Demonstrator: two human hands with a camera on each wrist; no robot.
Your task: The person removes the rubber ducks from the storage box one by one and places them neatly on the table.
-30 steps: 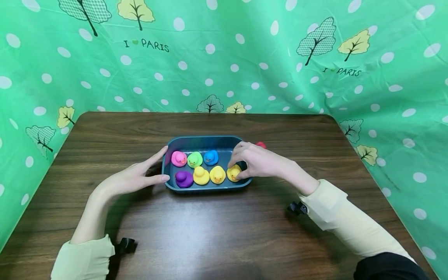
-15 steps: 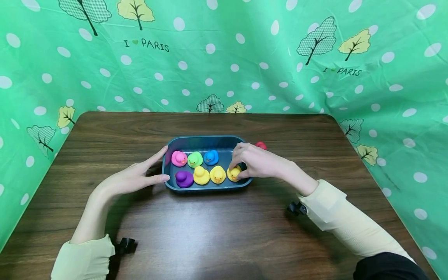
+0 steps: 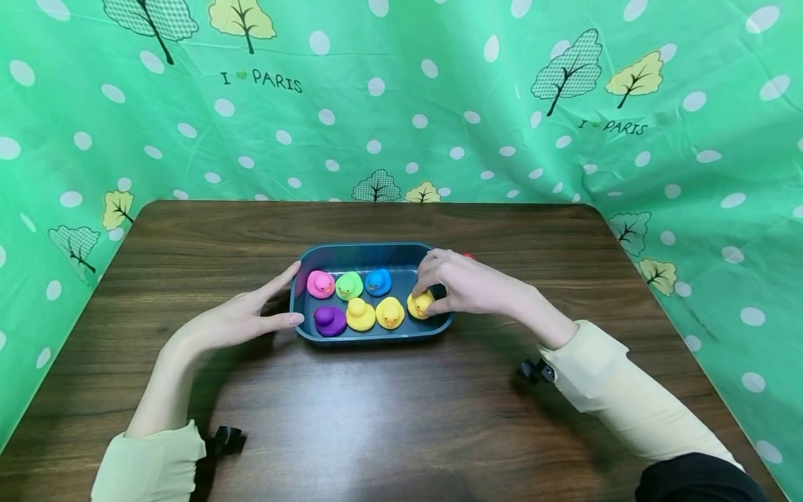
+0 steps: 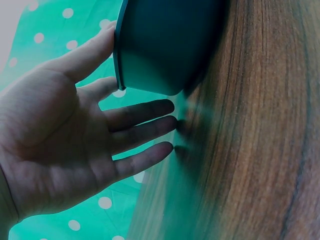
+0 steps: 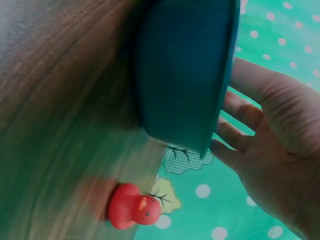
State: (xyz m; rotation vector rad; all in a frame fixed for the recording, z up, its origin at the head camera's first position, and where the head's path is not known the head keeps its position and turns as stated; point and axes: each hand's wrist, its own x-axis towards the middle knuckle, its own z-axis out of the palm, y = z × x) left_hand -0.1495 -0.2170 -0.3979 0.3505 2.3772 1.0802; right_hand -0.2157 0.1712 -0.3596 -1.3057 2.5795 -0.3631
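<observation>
A dark blue tray (image 3: 373,335) holds several small rubber ducks. In its back row sit a pink duck (image 3: 320,284), a green duck (image 3: 348,286) and a blue duck (image 3: 378,282). The front row has a purple duck (image 3: 330,321) and two yellow ducks, a left one (image 3: 360,315) and a middle one (image 3: 390,314). My right hand (image 3: 467,282) reaches over the right rim and pinches a third yellow duck (image 3: 419,305) between thumb and fingers. With fingers spread and mostly straight, my left hand (image 3: 241,321) touches the tray's left end; its palm (image 4: 55,130) shows in the left wrist view.
A red duck (image 5: 132,206) stands on the wooden table (image 3: 351,418) outside the tray's right end, mostly hidden behind the right hand in the head view. A green dotted curtain (image 3: 401,97) hangs behind the table and along its sides.
My right hand has shifted slightly up and to the right, and the yellow duck in it has moved slightly up. The red duck is now more covered. My left hand stays put.
</observation>
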